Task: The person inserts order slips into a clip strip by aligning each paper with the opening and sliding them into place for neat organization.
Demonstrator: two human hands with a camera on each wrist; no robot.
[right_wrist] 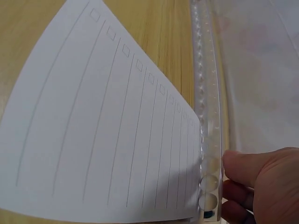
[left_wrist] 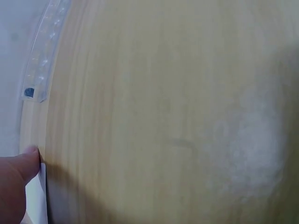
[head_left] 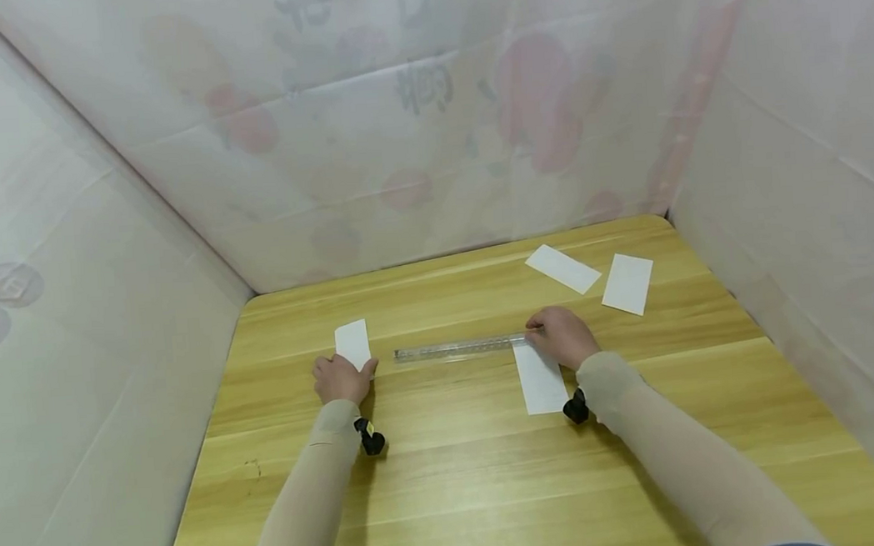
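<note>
My left hand [head_left: 341,379] rests over the near end of a small white paper sheet [head_left: 353,342] on the table's left side. The left wrist view shows that thumb [left_wrist: 21,165] stretched out along the paper's edge. My right hand [head_left: 564,336] pinches the right end of a clear plastic ruler [head_left: 452,350], thumb and curled fingers at its long edge in the right wrist view. Round holes run along the ruler [right_wrist: 209,182]. Against it lies a white checklist sheet [right_wrist: 93,126] with printed lines and small boxes, partly under my right hand in the head view.
Two more white paper sheets, one slanted [head_left: 563,269] and one more upright [head_left: 628,284], lie at the back right of the wooden table [head_left: 457,472]. Pale printed cloth walls [head_left: 399,142] stand round the left, back and right sides.
</note>
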